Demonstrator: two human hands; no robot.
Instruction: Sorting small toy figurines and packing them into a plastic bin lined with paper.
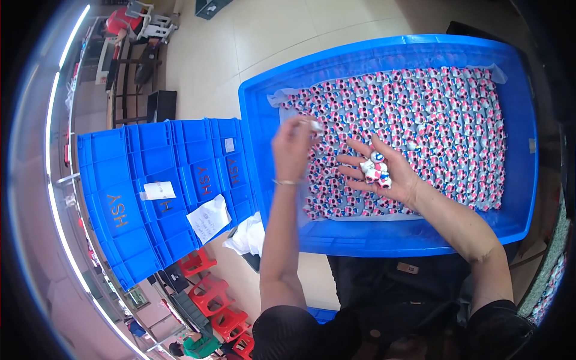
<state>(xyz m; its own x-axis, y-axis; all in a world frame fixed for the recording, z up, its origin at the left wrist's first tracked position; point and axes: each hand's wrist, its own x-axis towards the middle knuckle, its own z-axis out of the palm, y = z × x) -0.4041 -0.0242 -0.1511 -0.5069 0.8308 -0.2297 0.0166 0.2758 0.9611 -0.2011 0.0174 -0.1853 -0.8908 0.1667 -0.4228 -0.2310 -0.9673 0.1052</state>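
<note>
A large blue bin in front of me holds several small pink, white and black toy figures packed in a layer on a clear liner. My left hand is raised over the bin's left side, fingertips pinched on one small figure. My right hand lies palm up over the layer, with a few of the same small figures resting in the palm, fingers spread.
A row of stacked blue crates with white paper labels stands to the left. Crumpled white plastic lies beside the bin. Red stools are at lower left, a dark rack at upper left.
</note>
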